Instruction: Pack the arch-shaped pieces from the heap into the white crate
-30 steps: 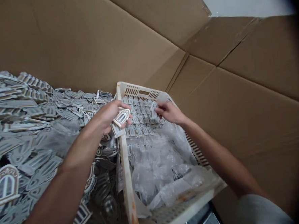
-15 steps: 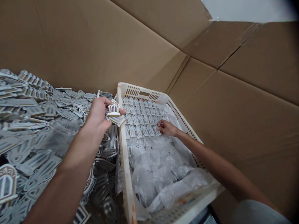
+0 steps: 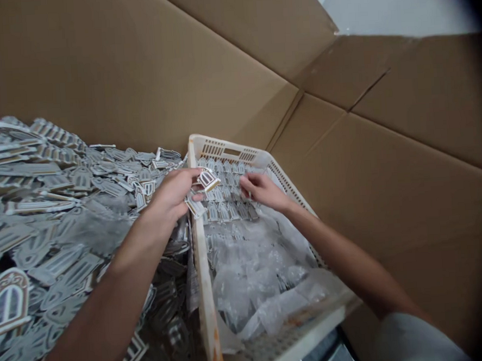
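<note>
My left hand is over the left rim of a white plastic crate, its fingers closed on window-shaped pieces, brown and white, with another hanging below. My right hand hovers above the crate's far half, fingers pinched together; whether anything small is between them cannot be made out. Beneath it, rows of similar grey-white arched pieces lie side by side. Clear plastic film covers the crate's near half.
A large heap of loose arched pieces fills the left side, with clear plastic on part of it. Cardboard walls rise behind and to the right. A dark object shows under the crate's near end.
My left hand has moved right, over the crate rim, with its pieces. My right hand has lifted from the end of the nearest row and moved slightly left and away.
</note>
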A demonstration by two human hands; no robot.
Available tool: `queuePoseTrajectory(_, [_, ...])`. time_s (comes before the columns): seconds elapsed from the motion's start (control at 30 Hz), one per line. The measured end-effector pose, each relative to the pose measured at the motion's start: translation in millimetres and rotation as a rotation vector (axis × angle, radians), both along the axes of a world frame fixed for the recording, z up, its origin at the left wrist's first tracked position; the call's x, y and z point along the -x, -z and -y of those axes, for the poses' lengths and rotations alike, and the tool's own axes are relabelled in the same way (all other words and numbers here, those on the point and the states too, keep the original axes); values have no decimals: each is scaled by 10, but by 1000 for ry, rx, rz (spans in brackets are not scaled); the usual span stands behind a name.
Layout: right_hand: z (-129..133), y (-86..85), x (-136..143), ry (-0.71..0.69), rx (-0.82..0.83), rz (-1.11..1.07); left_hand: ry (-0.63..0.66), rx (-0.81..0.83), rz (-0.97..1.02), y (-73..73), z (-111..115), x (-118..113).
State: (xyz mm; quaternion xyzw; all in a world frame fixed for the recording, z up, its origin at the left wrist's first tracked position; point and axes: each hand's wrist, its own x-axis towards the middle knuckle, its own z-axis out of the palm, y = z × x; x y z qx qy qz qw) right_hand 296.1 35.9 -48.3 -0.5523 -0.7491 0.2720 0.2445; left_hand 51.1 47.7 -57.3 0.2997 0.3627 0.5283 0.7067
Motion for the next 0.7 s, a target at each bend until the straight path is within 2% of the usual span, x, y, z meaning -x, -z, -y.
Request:
queuePoseTrajectory(0.07, [59, -181, 290, -62, 54, -134, -20, -36, -134, -22, 68, -58])
queuePoseTrajectory(0.13, [82, -282, 486, -106, 78, -180, -24, -92, -251, -45, 135, -102])
queuePoseTrajectory(0.27, [90, -330, 533, -185, 69, -166, -39, -268, -326, -56, 221, -146])
queuePoseTrajectory(0.37, [120, -349, 360, -193, 125, -198, -50, -331, -375, -50, 228, -164])
queuePoseTrajectory(0.5, [128, -303, -39, -117, 240, -228, -39, -223, -281, -84, 171, -142])
queuePoseTrajectory(0.6, [65, -140, -431, -2, 235, -81, 22, -128, -82, -130, 110, -64])
queuePoseTrajectory(0.7, [-29, 69, -804, 114, 221, 12, 51, -145, 95, -160, 77, 32])
